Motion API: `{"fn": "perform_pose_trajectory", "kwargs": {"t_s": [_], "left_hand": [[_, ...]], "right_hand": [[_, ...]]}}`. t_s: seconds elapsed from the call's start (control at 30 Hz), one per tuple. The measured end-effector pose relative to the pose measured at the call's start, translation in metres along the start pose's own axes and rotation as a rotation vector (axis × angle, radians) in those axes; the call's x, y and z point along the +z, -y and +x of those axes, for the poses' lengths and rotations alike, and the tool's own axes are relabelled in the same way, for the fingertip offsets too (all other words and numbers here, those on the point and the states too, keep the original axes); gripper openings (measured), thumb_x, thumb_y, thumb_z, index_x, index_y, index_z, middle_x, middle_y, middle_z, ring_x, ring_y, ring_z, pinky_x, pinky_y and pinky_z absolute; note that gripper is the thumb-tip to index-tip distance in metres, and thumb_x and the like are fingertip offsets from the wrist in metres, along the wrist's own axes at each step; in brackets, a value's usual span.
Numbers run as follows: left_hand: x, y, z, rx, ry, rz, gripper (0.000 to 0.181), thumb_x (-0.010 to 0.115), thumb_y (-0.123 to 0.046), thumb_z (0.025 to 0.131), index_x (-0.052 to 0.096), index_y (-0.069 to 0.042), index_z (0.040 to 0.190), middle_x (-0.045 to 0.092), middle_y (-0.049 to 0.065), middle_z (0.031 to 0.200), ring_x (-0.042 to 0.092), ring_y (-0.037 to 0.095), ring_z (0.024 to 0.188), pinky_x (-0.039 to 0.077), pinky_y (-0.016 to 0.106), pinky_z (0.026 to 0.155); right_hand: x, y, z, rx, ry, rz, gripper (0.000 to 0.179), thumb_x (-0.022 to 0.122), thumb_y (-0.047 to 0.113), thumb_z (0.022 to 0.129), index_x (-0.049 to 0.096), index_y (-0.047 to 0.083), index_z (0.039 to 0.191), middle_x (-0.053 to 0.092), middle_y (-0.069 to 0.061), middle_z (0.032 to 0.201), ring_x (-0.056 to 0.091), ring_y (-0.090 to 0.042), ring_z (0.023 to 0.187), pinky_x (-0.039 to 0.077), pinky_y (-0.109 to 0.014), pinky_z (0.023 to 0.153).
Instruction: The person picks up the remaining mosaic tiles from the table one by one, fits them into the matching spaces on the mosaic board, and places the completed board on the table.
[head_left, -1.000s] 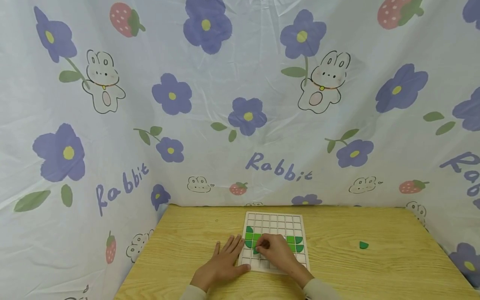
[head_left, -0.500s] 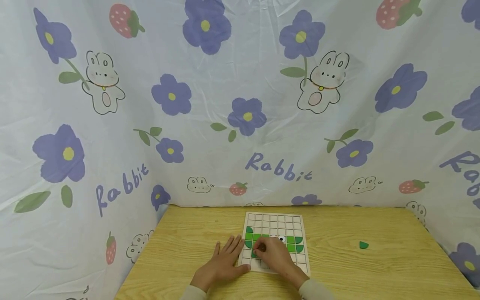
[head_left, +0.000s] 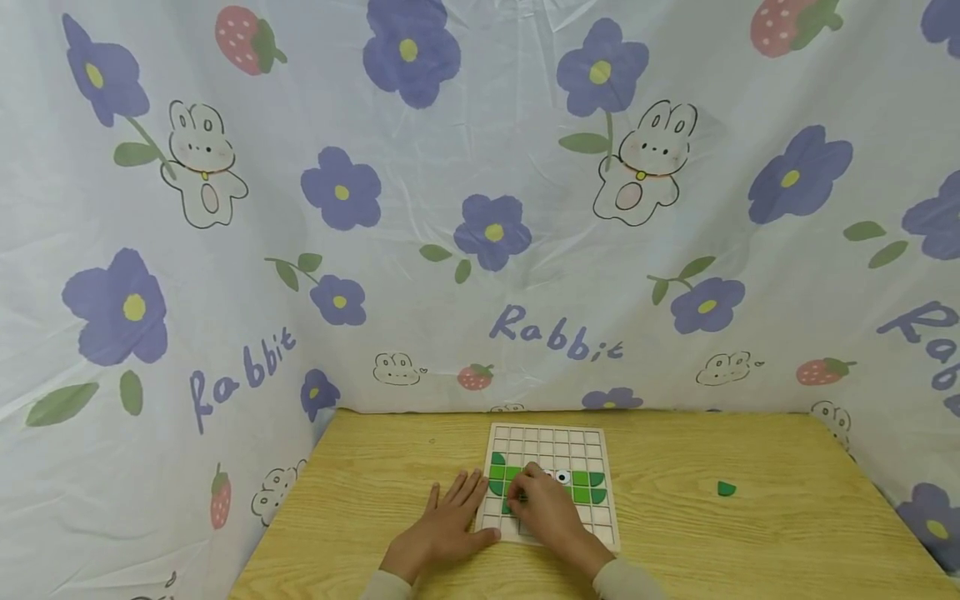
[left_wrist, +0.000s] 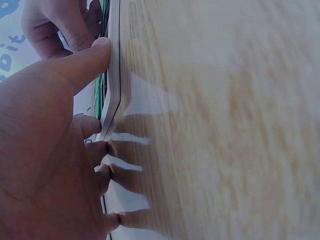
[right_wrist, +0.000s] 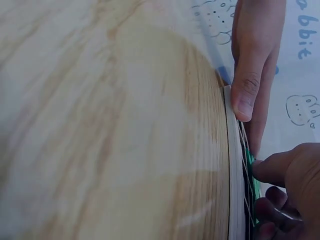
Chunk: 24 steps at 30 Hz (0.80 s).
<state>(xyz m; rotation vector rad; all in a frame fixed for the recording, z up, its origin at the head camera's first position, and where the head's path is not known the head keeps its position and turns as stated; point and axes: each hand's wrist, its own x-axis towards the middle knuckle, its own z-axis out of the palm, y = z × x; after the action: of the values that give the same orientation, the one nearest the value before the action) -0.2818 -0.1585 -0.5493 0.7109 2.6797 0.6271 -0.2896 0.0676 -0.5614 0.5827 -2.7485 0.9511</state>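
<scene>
A pale gridded puzzle board (head_left: 552, 439) lies on the table, with flat green pieces and white eye pieces (head_left: 563, 477) set in its cells. My left hand (head_left: 448, 521) lies spread at the board's left side; its thumb rests on the near-left edge. My right hand (head_left: 551, 510) is over the board's middle with fingers bent. Its thumb reaches a dark green piece (head_left: 506, 506) in the lower left; in the right wrist view that thumb touches green (right_wrist: 256, 186). Whether the fingers pinch anything is hidden. The hand also covers several cells.
One dark green rounded piece (head_left: 726, 489) lies alone on the wooden table (head_left: 675, 542), right of the board. A white curtain (head_left: 420, 333) printed with rabbits and flowers hangs behind the table and at its sides.
My right hand's thumb has shifted slightly down and left, while its index finger now sits higher. More of the eye pieces shows. My left hand has stayed put.
</scene>
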Motion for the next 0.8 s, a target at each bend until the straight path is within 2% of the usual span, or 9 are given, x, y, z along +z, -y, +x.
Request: {"fn": "perform_pose_trajectory", "kwargs": {"t_s": [0.1, 0.33, 0.6, 0.8], "left_hand": [[-0.004, -0.004, -0.002, -0.007, 0.0, 0.014, 0.094, 0.055, -0.065, 0.104, 0.023, -0.009, 0.171, 0.015, 0.014, 0.18, 0.011, 0.042, 0.167, 0.005, 0.079, 0.125], [-0.005, -0.005, -0.001, -0.012, 0.01, 0.003, 0.092, 0.057, -0.061, 0.104, 0.024, -0.006, 0.17, 0.015, 0.017, 0.18, 0.01, 0.044, 0.166, 0.004, 0.08, 0.124], [-0.007, -0.012, -0.004, -0.04, 0.012, 0.041, 0.09, 0.058, -0.059, 0.105, 0.024, -0.007, 0.171, 0.016, 0.014, 0.18, 0.013, 0.042, 0.166, 0.007, 0.076, 0.127], [-0.007, -0.01, -0.003, -0.025, 0.015, 0.03, 0.091, 0.057, -0.06, 0.105, 0.024, -0.008, 0.171, 0.016, 0.014, 0.18, 0.012, 0.043, 0.166, 0.006, 0.077, 0.126]], "right_hand": [[0.0, 0.001, 0.0, 0.0, -0.01, -0.032, 0.015, 0.087, 0.017, 0.091, 0.074, 0.022, 0.084, 0.058, 0.01, 0.093, 0.063, -0.004, 0.083, 0.057, -0.026, 0.072], [-0.001, 0.001, -0.001, 0.013, 0.009, -0.051, 0.012, 0.086, 0.019, 0.091, 0.076, 0.022, 0.085, 0.062, 0.01, 0.09, 0.063, -0.004, 0.079, 0.055, -0.027, 0.068], [-0.001, 0.0, -0.002, 0.003, 0.026, -0.052, 0.009, 0.086, 0.019, 0.092, 0.079, 0.022, 0.086, 0.066, 0.011, 0.09, 0.066, -0.004, 0.081, 0.058, -0.028, 0.071], [-0.002, -0.001, -0.002, -0.004, 0.027, -0.052, 0.008, 0.085, 0.019, 0.093, 0.08, 0.022, 0.087, 0.066, 0.012, 0.089, 0.065, -0.004, 0.08, 0.057, -0.028, 0.071]]}}
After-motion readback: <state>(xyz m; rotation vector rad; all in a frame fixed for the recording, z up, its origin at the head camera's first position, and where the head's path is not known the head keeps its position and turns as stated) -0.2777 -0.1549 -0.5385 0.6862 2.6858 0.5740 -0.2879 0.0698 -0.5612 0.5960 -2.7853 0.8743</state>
